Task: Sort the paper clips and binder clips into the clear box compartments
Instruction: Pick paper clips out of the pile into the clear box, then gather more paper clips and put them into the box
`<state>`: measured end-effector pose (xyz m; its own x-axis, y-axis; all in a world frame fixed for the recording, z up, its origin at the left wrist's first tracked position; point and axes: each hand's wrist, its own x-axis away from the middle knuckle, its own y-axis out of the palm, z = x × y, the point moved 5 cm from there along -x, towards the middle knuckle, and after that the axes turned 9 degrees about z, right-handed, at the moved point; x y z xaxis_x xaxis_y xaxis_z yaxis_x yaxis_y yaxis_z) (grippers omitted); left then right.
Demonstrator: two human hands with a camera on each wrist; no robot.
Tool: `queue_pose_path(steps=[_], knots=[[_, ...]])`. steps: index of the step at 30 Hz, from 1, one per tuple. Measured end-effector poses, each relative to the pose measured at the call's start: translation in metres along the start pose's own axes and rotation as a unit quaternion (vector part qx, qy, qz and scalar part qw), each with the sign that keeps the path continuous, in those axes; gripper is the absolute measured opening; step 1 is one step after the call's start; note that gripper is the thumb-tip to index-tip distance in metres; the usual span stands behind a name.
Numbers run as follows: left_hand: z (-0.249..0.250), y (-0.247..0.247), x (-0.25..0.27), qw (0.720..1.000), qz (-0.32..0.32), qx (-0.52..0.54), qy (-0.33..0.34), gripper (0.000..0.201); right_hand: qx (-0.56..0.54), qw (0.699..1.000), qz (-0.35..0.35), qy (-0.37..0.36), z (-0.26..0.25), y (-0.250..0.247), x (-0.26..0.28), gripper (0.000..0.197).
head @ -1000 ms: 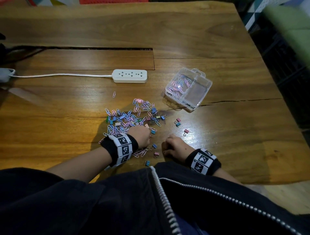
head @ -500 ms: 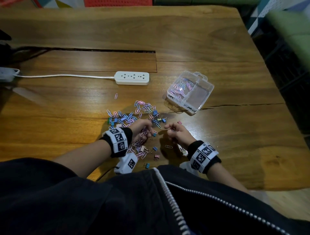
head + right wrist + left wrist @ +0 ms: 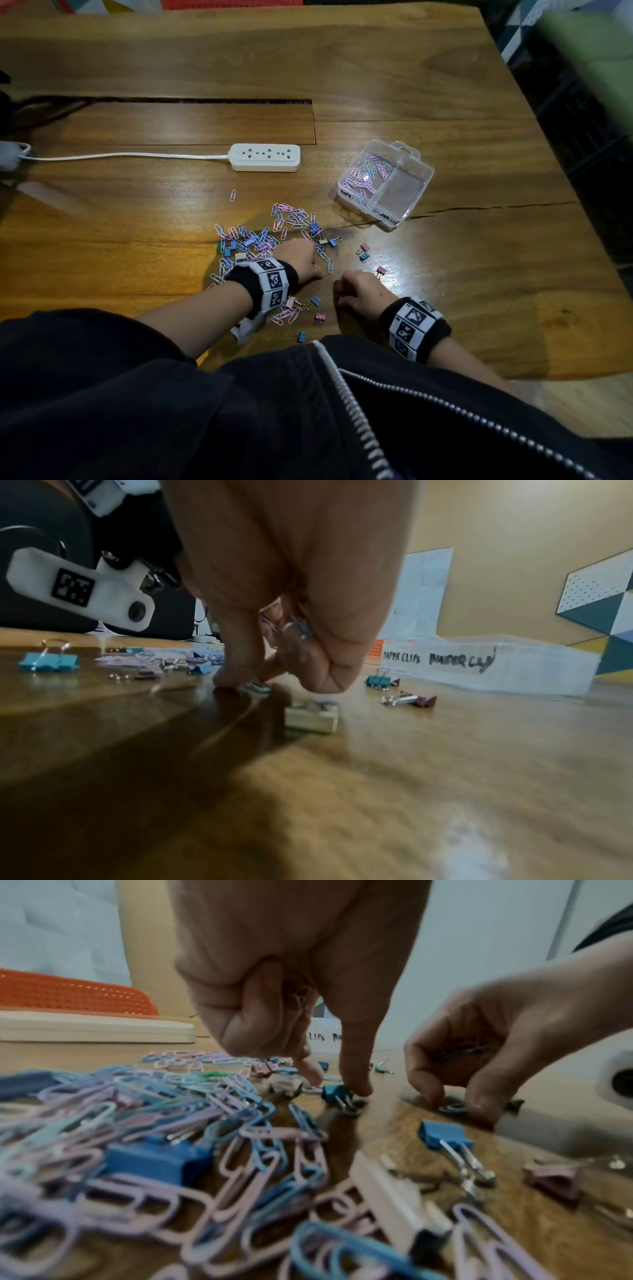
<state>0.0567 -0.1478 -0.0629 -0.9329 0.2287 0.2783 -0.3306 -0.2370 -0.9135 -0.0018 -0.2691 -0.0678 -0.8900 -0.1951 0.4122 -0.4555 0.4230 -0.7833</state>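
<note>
The paper clips (image 3: 260, 236) are thin coated wire: very light, springy, flat on the desk (image 3: 479, 274), so I judge they must be pinched at an edge or slid and lifted by a fingertip, and they tangle, so several may come up at once. The binder clips (image 3: 364, 251) are small, stiff and blocky, with wire handles that stand up and give the easiest hold; they should slip less than the wire clips. The left hand (image 3: 299, 258) is at the near right edge of the pile, index finger and thumb extended down beside a blue binder clip (image 3: 337, 1092), the other fingers curled over a few paper clips. The right hand (image 3: 359, 291), just right of it, holds a small bunch of paper clips in its curled fingers while thumb and forefinger pinch another on the desk. The clear box (image 3: 385, 185) stands far right of the pile, well apart from both hands; it has two compartments, the left with perhaps two dozen paper clips, the right apparently bare. On the desk lie far too many paper clips to count, likely near a hundred, and roughly fifteen binder clips, some half buried. One white power strip (image 3: 265, 157) lies beyond the pile.
</note>
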Motion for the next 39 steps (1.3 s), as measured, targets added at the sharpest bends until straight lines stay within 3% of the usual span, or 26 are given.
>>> queue_pose_path(steps=[3,5,7,9,11,12,14,16,17,20,25,28,31,34,36,38,39], knots=[[-0.001,0.002,-0.002,1.000,-0.022,-0.018,-0.001,0.022,0.016,1.000,-0.013,0.016,0.003,0.002,-0.002,0.017],[-0.001,0.003,-0.001,0.998,-0.043,-0.038,0.014,0.024,0.012,1.000,-0.021,0.017,0.001,0.002,-0.003,0.007],[0.000,0.004,0.000,0.997,-0.057,-0.040,0.025,0.026,-0.015,1.000,-0.009,0.022,-0.001,-0.002,-0.006,0.021],[-0.001,0.003,0.000,0.999,-0.048,0.013,0.013,0.021,-0.063,0.997,0.024,0.036,-0.003,-0.009,-0.011,0.017],[-0.005,0.000,-0.002,0.988,-0.027,0.146,-0.040,0.026,-0.106,0.991,0.061,0.055,-0.004,-0.016,-0.015,0.007],[-0.009,-0.001,-0.002,0.967,-0.023,0.240,-0.080,0.029,-0.121,0.988,0.076,0.063,-0.004,-0.019,-0.018,0.002],[-0.014,-0.002,-0.001,0.890,-0.035,0.425,-0.160,0.028,-0.128,0.984,0.102,0.068,-0.005,-0.023,-0.022,0.012],[-0.017,-0.005,-0.002,0.830,-0.033,0.519,-0.201,0.025,-0.116,0.986,0.098,0.073,-0.007,-0.022,-0.027,0.025],[-0.018,-0.006,-0.004,0.819,-0.031,0.534,-0.208,0.025,-0.105,0.988,0.088,0.074,-0.009,-0.019,-0.029,0.028],[-0.016,-0.008,-0.009,0.840,-0.033,0.509,-0.187,0.026,-0.078,0.992,0.081,0.050,-0.015,-0.012,-0.035,0.027],[-0.012,-0.012,-0.013,0.942,0.005,0.328,-0.073,0.028,-0.033,0.997,0.068,0.019,-0.015,-0.003,-0.034,0.036],[-0.001,-0.012,-0.015,0.988,0.010,0.151,0.022,0.018,-0.014,0.998,0.046,0.029,-0.009,-0.004,-0.030,0.036],[0.007,-0.006,-0.017,0.996,-0.019,0.018,0.087,0.020,0.053,0.998,0.019,0.031,-0.006,-0.006,-0.028,0.034],[0.015,0.000,-0.017,0.986,-0.041,-0.091,0.132,0.022,0.085,0.996,-0.002,0.037,-0.006,-0.004,-0.026,0.037],[0.016,0.001,-0.015,0.976,-0.058,-0.139,0.156,0.026,0.024,0.997,0.018,0.064,-0.004,-0.006,-0.025,0.032],[0.013,0.001,-0.013,0.966,-0.081,-0.164,0.184,0.028,-0.082,0.988,0.083,0.105,0.002,-0.017,-0.024,0.012],[0.010,-0.001,-0.012,0.963,-0.090,-0.168,0.192,0.028,-0.127,0.978,0.114,0.117,0.005,-0.025,-0.024,0.011]])
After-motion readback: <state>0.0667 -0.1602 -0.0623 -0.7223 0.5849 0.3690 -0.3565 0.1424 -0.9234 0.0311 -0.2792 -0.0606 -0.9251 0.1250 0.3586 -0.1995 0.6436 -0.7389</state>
